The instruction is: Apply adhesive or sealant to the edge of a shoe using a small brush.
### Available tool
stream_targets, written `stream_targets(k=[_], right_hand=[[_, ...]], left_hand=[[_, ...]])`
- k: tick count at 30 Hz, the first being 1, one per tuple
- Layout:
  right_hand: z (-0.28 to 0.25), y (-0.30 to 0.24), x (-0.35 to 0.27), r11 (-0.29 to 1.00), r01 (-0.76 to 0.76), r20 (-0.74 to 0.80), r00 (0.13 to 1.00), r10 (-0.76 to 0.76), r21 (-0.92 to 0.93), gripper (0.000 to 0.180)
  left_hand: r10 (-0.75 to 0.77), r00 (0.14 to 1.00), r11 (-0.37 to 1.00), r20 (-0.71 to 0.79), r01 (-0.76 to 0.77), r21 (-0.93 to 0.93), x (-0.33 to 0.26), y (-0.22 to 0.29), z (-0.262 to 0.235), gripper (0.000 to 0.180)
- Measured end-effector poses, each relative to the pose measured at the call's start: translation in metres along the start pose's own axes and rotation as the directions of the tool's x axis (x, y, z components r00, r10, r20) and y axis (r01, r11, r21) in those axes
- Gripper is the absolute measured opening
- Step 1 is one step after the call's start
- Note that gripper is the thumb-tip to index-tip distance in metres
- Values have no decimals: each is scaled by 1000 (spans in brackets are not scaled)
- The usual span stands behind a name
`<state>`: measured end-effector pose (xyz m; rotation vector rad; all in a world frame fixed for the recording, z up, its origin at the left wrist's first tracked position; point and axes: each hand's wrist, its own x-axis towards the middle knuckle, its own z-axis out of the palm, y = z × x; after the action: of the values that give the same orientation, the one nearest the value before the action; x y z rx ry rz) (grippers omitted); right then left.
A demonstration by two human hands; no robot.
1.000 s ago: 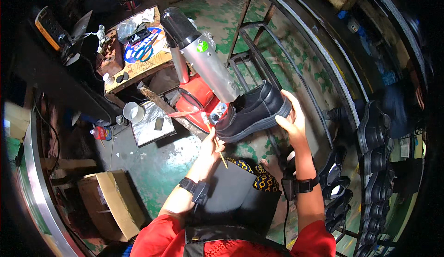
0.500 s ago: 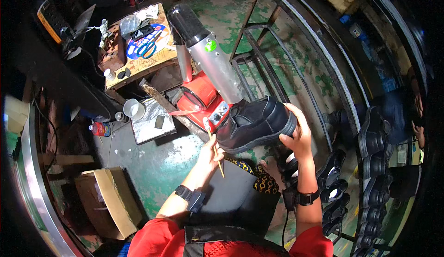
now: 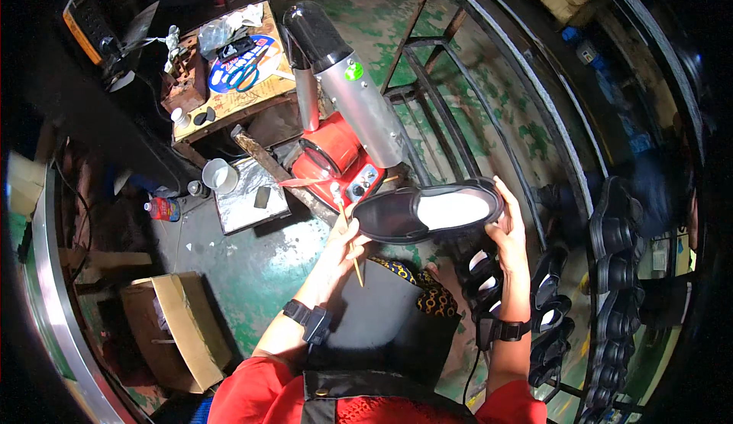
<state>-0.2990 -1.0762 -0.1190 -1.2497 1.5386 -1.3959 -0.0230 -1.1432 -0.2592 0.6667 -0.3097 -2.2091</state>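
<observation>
I see the left hand (image 3: pixel 341 245) holding a thin stick (image 3: pixel 357 270) and the toe of a black shoe (image 3: pixel 401 214), the right hand (image 3: pixel 515 229) clasping its heel, a red machine (image 3: pixel 345 143) just beyond, far left.

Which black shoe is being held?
The black shoe between the left hand and the right hand, mid-picture; the other shoes sit apart, lower right.

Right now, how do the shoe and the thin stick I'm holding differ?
Colour: the shoe is black with a white insole; the stick is yellowish.
Shape: the shoe is broad and hollow; the stick is slender.
Pose: the shoe lies crosswise, toe at your left grip, heel in your right grip; the stick slants steeply, held by the left grip alone.
Shared: both are in hand.
</observation>
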Motion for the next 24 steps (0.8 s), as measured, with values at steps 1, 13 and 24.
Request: stream_targets(k=[1, 13, 24], right_hand=[[-3, 5, -1, 1000, -1, -2, 1000, 1, -2, 77], [-12, 46, 29, 948, -14, -88, 995, 44, 319, 81], [18, 56, 35, 898, 75, -25, 997, -71, 434, 63]], left_hand=[[25, 1000, 1000, -13, -24, 4, 0, 2, 5, 52], [138, 990, 985, 3, -138, 105, 20, 13, 2, 50], [212, 974, 966, -74, -198, 167, 10, 19, -30, 48]])
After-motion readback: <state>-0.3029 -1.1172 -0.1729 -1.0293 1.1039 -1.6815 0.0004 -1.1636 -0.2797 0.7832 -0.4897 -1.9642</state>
